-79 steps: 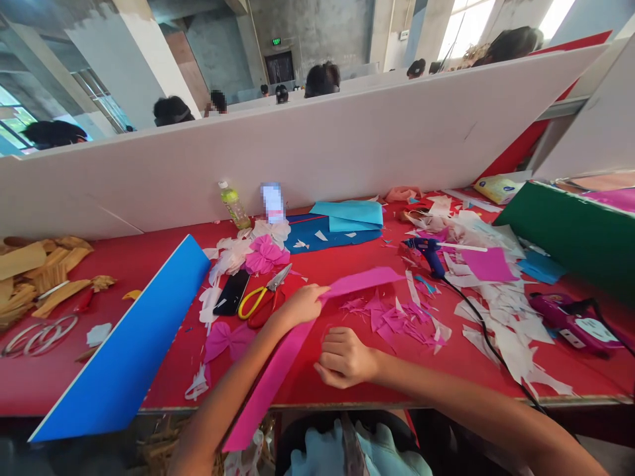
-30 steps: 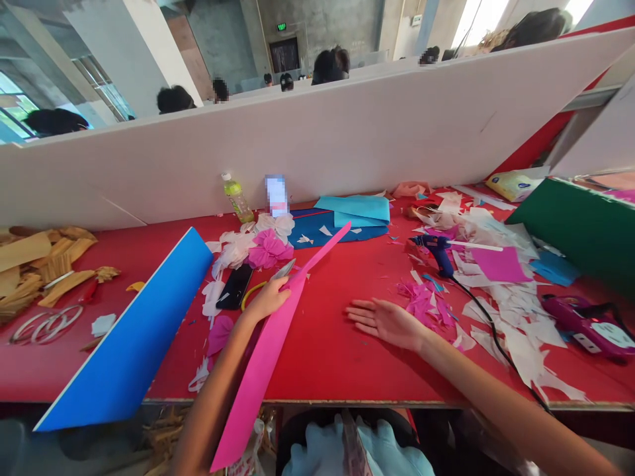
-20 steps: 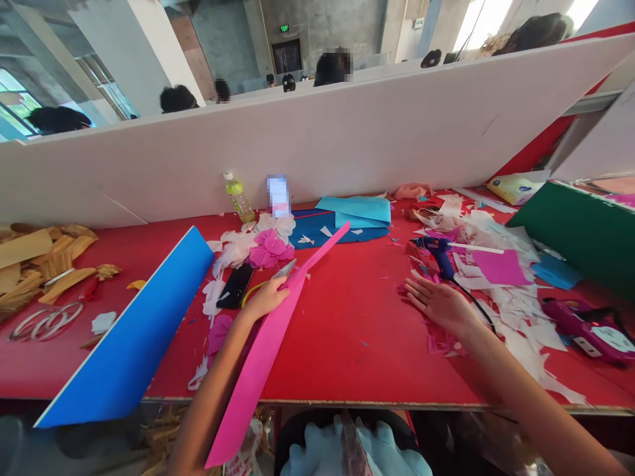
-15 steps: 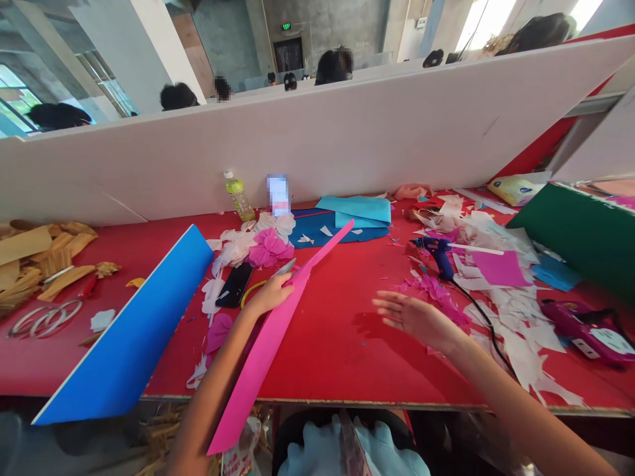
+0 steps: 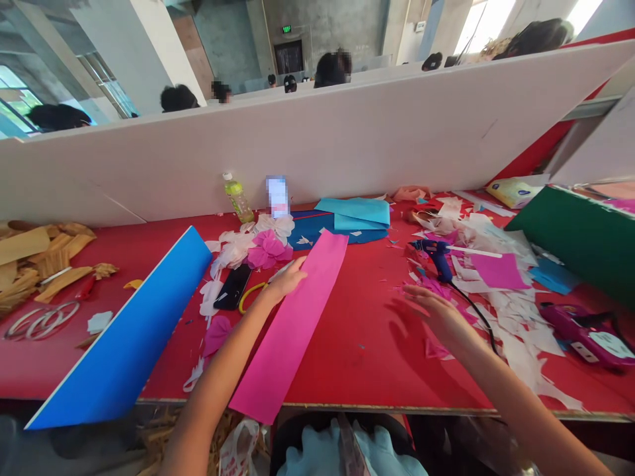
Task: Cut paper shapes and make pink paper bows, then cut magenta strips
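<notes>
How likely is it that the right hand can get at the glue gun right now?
Probably yes: the right hand looks open and empty, close to the near side of the glue gun. Only loose pink scraps seem to lie between them.

Head view: the single camera faces forward and down from the near side of the red tabletop [image 5: 342, 370] toward the white partition [image 5: 317, 152].

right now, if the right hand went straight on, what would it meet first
Probably the pink strip, near its far end; how high the right hand hovers is unclear, so it might pass over it.
</notes>
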Tool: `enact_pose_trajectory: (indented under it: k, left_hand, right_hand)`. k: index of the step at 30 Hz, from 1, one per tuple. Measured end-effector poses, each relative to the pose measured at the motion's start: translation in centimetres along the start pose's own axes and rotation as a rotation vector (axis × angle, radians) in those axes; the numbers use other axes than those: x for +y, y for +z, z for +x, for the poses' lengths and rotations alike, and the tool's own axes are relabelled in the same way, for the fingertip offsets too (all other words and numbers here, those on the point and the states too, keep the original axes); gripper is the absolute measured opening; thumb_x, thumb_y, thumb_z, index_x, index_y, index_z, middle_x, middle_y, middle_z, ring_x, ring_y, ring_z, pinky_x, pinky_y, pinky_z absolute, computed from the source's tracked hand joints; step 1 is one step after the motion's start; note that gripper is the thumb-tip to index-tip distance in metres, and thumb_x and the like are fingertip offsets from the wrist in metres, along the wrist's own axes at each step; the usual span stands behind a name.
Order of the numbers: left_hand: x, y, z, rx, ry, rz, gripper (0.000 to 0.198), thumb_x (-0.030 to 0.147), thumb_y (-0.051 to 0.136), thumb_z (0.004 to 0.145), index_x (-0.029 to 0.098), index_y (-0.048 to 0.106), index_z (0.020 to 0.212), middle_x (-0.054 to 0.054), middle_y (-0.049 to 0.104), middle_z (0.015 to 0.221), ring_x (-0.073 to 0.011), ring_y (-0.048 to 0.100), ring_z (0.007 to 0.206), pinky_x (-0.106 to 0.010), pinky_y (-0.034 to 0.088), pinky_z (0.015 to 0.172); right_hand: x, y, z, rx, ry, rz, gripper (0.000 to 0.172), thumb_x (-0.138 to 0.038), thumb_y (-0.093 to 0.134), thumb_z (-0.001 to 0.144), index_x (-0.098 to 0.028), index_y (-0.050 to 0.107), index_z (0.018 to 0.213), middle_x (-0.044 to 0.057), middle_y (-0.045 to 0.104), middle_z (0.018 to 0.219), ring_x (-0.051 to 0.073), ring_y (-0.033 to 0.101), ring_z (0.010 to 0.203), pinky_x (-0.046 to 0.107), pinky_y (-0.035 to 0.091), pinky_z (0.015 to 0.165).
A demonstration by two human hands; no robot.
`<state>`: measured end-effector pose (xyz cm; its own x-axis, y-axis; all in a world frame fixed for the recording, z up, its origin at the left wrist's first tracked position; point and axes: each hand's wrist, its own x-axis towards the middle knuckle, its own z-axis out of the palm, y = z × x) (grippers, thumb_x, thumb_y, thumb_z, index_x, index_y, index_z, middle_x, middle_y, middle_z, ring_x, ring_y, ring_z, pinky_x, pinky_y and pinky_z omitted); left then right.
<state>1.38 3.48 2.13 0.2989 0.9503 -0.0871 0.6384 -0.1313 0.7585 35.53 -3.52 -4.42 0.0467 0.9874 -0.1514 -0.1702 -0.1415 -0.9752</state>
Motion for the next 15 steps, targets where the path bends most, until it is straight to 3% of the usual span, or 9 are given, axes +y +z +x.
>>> enact_pose_trajectory:
  k: [2,4,7,11,15]
  left_hand:
    - [-0.4,1.0,0.7,-0.022,-0.051,0.102,0.060,0.013,0.038,0.077,0.016,0.035,0.137,-0.010,0.047,0.136,-0.0195,0.050,0.117,-0.029,0.042,0.094]
    - [-1.0,2.0,0.9,-0.065,-0.096,0.194,0.062,0.009,0.039,0.076,0.012,0.033,0.138,-0.014,0.044,0.137,-0.0210,0.046,0.122,-0.030,0.038,0.098]
    - [-1.5,2.9,0.4,-0.099,-0.065,0.267,0.064,0.008,0.038,0.077,0.011,0.030,0.140,-0.014,0.042,0.139,-0.0207,0.042,0.126,-0.030,0.036,0.100]
    - [-0.7,2.8,-0.7,-0.185,0.052,0.331,0.061,0.010,0.033,0.081,0.019,0.029,0.141,-0.010,0.047,0.136,-0.0209,0.047,0.122,-0.030,0.039,0.097]
    - [0.0,1.6,-1.3,-0.219,0.132,0.463,0.059,0.011,0.036,0.081,0.028,0.036,0.138,-0.007,0.058,0.124,-0.0216,0.058,0.108,-0.029,0.042,0.090]
  right_hand:
    - [-0.3,2.7,-0.6,-0.124,-0.104,-0.211,0.027,-0.036,0.057,0.078,-0.025,0.064,0.102,0.007,0.060,0.117,0.026,0.052,0.112,0.046,0.036,0.102]
    - [-0.5,5.1,-0.5,-0.241,-0.330,-0.458,0.027,-0.035,0.054,0.081,-0.025,0.064,0.104,0.007,0.057,0.120,0.027,0.047,0.117,0.048,0.033,0.104]
    - [-0.2,7.6,0.5,-0.340,-0.565,-0.768,0.034,-0.027,0.049,0.084,-0.025,0.058,0.117,0.010,0.047,0.132,0.028,0.043,0.121,0.050,0.035,0.101]
    - [0.4,9.0,2.5,-0.479,-0.741,-1.029,0.050,-0.019,0.047,0.082,-0.025,0.043,0.132,0.010,0.035,0.143,0.029,0.032,0.131,0.052,0.029,0.104]
    - [1.0,9.0,3.7,-0.531,-0.792,-1.189,0.051,-0.018,0.051,0.081,-0.021,0.045,0.131,0.014,0.041,0.138,0.031,0.034,0.129,0.054,0.026,0.105]
